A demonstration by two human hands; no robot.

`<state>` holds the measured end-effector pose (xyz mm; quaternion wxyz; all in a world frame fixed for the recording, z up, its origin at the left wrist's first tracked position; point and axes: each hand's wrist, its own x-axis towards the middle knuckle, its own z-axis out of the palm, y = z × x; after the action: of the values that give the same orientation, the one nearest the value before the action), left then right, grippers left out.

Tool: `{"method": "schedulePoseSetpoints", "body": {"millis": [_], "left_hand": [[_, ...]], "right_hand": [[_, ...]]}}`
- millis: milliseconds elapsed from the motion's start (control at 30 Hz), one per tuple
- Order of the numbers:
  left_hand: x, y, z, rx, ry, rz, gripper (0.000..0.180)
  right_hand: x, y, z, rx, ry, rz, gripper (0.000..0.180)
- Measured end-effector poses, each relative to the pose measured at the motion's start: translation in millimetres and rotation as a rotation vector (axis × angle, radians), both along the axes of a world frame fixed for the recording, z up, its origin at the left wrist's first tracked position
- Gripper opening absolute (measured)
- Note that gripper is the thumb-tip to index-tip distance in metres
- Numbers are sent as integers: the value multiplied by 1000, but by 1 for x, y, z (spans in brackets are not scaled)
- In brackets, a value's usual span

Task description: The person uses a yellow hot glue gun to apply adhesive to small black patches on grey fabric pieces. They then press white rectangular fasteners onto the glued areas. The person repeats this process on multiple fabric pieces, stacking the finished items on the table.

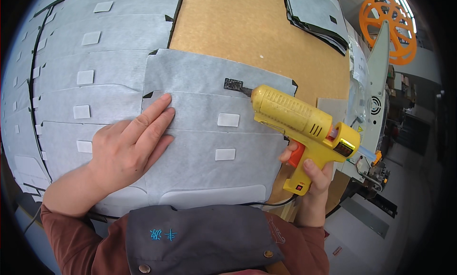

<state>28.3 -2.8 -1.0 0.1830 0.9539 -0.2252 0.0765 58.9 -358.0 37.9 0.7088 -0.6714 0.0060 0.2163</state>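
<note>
My right hand [318, 177] grips a yellow hot glue gun [295, 113] by its handle, a finger at the red trigger. The gun's dark nozzle points left, at a black rectangular patch [233, 84] on a pale grey fabric sheet [195, 75]. Flat on the overlapping sheets lies my left hand [133, 137], fingers stretched out toward the upper right and holding nothing. White rectangular pads [228, 120] sit on the nearer sheets, one below the other. A translucent glue stick [367, 152] sticks out of the gun's back end.
More grey sheets with white pads [85, 77] overlap in rows at the left. A brown board [223, 27] lies beneath, with a stack of dark-edged sheets [316, 13] at its far right. Beyond the right edge stand a pale machine [376, 84] and an orange reel [388, 30].
</note>
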Motion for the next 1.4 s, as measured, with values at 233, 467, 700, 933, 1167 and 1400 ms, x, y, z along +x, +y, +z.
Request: {"method": "schedulePoseSetpoints", "body": {"millis": [233, 467, 700, 933, 1167, 1400], "left_hand": [[-1, 1, 0, 1, 18, 8, 46], [-1, 1, 0, -9, 3, -4, 46], [0, 1, -4, 2, -51, 9, 40], [1, 1, -5, 14, -68, 15, 37], [0, 1, 0, -9, 7, -5, 47], [0, 1, 0, -3, 12, -4, 47]], "right_hand": [[7, 10, 2, -9, -8, 55, 58], [16, 10, -2, -28, -18, 117, 57], [16, 17, 0, -5, -35, 87, 57], [16, 16, -1, -25, -36, 92, 55], [13, 13, 1, -46, -24, 29, 55], [9, 8, 0, -45, -26, -29, 55]]}}
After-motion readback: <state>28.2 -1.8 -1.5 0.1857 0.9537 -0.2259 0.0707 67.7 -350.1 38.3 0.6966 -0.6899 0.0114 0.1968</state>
